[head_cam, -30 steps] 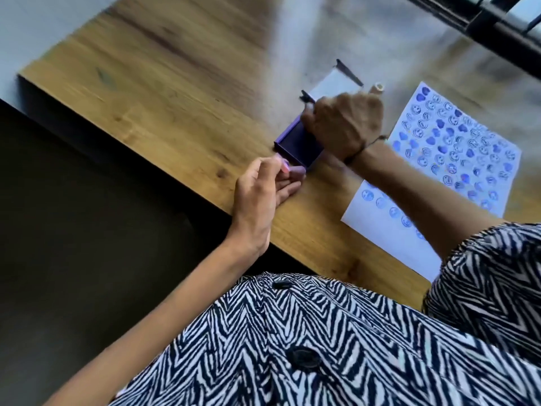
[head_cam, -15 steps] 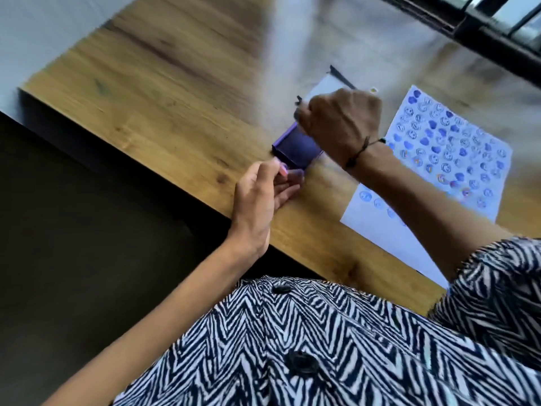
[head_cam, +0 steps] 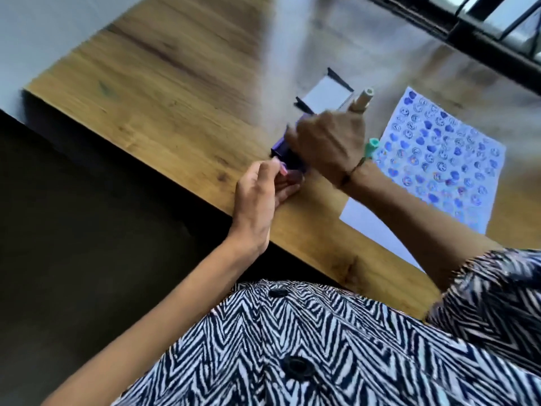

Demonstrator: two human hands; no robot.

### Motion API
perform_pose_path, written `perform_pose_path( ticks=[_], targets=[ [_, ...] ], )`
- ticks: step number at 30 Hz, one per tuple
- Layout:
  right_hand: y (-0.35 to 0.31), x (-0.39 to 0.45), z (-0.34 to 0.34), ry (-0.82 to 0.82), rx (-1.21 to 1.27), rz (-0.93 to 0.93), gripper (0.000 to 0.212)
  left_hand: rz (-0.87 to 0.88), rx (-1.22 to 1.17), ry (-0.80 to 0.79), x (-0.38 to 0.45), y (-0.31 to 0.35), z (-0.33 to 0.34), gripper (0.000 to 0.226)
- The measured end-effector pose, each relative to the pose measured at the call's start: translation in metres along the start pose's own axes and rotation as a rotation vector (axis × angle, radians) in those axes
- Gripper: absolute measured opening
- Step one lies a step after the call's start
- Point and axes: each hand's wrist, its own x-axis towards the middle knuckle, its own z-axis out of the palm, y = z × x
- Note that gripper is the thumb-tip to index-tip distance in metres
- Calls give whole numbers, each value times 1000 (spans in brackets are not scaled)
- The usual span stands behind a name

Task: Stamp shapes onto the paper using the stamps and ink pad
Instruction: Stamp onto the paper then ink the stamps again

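Note:
A purple ink pad point(head_cam: 283, 153) lies open on the wooden table point(head_cam: 164, 92), its white-lined lid point(head_cam: 326, 96) tipped back behind it. My left hand point(head_cam: 259, 194) pinches the pad's near corner between thumb and fingers. My right hand point(head_cam: 328, 142) hovers over the pad, fist curled round a beige stamp point(head_cam: 362, 101) whose top sticks up past the knuckles; its lower end is hidden. A teal stamp point(head_cam: 371, 145) shows beside my right wrist; whether it is held I cannot tell. The white paper point(head_cam: 439, 159), to the right, is covered with several blue smiley and heart prints.
The table's near edge point(head_cam: 307, 259) runs diagonally just under my left wrist, with dark floor to its left. A dark window frame point(head_cam: 468, 33) crosses the far right. The image is motion-blurred.
My right hand stayed over the pad but turned, so the beige stamp's top shows again. The teal stamp has come into view by the wrist. My left hand kept its hold.

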Motion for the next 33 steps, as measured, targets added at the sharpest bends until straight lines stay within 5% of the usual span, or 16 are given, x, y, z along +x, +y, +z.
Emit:
perform_pose_path(
  ticks=[1,6,27,31,33],
  targets=[
    [-5,5,5,-26,-16,3,30,-1,13,3,-1,0,1,26],
    [-37,10,-11,511,-193,-187,44,-3,3,-1,1,-1,0,25],
    [-16,23,-14,533,-130,-48,42,-10,11,-3,2,-3,0,20],
    [-19,9,-26,449,-98,-29,39,83,115,-44,-5,-7,7,24],
    [-8,-13,-26,436,106,12,37,165,275,-87,-12,-11,8,14]
  ],
)
